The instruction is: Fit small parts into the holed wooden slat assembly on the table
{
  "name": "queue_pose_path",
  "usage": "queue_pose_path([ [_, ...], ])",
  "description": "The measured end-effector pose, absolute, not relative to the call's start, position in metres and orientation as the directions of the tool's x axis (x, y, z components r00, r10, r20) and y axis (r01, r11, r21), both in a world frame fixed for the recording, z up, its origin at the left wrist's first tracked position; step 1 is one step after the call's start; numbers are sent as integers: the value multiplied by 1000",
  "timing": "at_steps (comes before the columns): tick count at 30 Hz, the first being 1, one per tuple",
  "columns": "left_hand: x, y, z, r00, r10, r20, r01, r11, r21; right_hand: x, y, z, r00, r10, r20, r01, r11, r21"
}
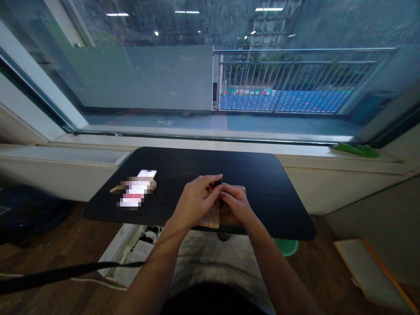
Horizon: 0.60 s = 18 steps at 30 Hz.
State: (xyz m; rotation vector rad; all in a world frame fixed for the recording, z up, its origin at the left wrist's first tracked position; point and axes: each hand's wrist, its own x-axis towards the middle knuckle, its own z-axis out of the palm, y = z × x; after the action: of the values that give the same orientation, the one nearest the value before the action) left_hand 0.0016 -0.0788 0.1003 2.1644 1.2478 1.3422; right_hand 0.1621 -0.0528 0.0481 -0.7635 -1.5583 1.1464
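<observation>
My left hand (201,196) reaches over from the left, fingers bent and closed around a small black piece (218,182) whose kind I cannot make out. Close against it, my right hand (236,202) has its fingers pinched together at the left thumb; what they hold is hidden. Beneath both hands lie flat wooden strips (214,217) side by side, and a brown wooden block or board (229,216) is partly covered by the right hand. Two small dark screws or nails (187,174) lie on the black table (262,183) beyond the left hand.
A lit phone (147,174), partly blurred out, lies at the table's left beside a light wooden piece (114,190). A radiator (65,162) and window sill run behind. A green cloth (357,150) rests on the sill; a green basin (286,247) stands below.
</observation>
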Motion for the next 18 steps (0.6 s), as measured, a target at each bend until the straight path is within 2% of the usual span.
queue_pose_path([
  [18,2,-77,101,173,781,600,491,-596,635,161,-52,45,-284,885,369,-103,354,-929],
])
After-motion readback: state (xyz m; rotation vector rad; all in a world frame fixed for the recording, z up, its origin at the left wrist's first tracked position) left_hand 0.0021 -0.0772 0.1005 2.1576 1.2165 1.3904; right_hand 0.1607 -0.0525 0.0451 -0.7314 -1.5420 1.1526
